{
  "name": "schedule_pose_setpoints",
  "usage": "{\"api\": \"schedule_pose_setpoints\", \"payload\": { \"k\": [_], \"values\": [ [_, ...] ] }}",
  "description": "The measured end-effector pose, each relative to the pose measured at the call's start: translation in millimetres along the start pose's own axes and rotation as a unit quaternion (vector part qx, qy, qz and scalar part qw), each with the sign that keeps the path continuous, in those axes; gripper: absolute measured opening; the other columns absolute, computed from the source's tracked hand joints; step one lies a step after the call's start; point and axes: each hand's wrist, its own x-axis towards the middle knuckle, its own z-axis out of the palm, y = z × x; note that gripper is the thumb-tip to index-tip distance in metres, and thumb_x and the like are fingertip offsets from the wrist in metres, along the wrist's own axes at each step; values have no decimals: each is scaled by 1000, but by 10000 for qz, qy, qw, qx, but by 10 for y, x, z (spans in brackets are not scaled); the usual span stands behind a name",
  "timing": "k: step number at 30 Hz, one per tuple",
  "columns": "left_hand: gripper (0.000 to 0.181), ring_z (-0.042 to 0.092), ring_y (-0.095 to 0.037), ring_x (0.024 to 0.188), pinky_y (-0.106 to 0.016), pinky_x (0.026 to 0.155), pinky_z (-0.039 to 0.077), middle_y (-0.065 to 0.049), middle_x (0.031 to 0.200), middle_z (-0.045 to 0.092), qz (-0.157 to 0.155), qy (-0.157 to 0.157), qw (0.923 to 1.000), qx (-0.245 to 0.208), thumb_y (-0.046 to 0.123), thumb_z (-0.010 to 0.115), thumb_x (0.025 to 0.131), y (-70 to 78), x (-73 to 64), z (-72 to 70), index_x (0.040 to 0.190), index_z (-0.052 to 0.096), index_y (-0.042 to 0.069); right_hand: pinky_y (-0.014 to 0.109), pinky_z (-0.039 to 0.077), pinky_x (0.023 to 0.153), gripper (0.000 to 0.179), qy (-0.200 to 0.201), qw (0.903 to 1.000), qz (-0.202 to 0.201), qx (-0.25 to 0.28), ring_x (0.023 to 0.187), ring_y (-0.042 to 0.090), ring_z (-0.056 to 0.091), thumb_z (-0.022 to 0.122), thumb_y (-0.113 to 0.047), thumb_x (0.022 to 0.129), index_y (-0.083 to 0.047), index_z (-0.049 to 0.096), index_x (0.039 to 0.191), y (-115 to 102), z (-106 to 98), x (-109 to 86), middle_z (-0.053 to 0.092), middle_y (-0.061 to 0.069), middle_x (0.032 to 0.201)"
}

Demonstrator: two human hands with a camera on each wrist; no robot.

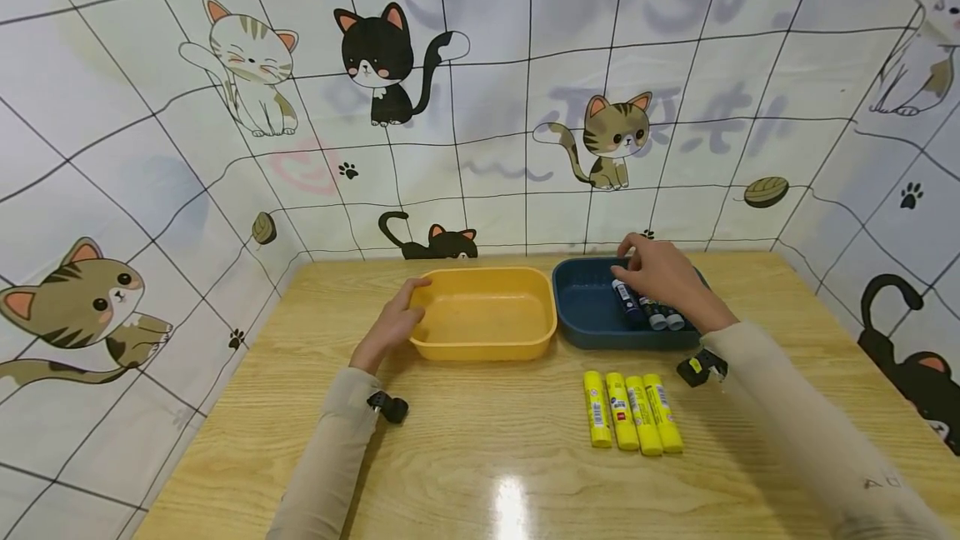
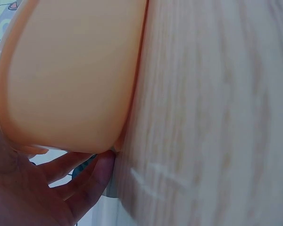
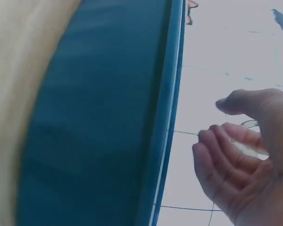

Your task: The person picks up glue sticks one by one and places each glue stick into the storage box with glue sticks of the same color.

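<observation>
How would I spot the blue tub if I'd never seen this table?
At the far edge of the wooden table, next to the yellow tub, sits the blue tub. It's to the right, below the right hand. Unlike its yellow neighbour, it's dark blue and holds several tubes.

Right grip [image 1: 663, 272], fingers [image 3: 221, 172] loosely curled

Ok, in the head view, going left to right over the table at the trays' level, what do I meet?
Left hand → yellow tray → blue tray → right sleeve. The right hand overlaps the blue tray, so I leave it out.
</observation>
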Motion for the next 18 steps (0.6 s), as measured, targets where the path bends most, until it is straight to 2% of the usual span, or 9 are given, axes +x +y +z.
{"api": "schedule_pose_setpoints", "payload": {
  "k": [4,9,14,18],
  "values": [
    [61,39,-35,138,-51,112,33,-15,168,31,5,11,10000,-5,8,44,96,-5,-2,-3,156,39,18,32,44,59,23,755,9952,-583,235,59,12,53,67,-20,99,-4,63,115,-47,31,-191,67,4,76],
    [61,40,-36,138,-52,112,33,-15,167,33,31,21,10000,-16,7,44,95,-7,-8,8,155,40,18,26,42,54,12,1488,9798,-1307,275,55,1,48,71,-10,94,-8,66,105,-105,44,-463,60,-5,67],
    [61,38,-37,143,-54,115,32,-16,168,31,93,24,9999,35,7,44,95,-9,-4,-2,155,39,17,22,43,54,12,1589,9727,-1691,-78,57,-5,46,76,-4,87,-12,70,93,-140,-2,-683,61,-12,65],
    [61,38,-37,142,-54,115,31,-16,168,31,92,23,9999,58,8,43,96,-25,13,0,155,38,17,19,40,52,16,1550,9648,-2068,-482,55,-8,41,82,-7,79,-16,70,84,-146,-53,-824,58,-16,62]
  ]
}}
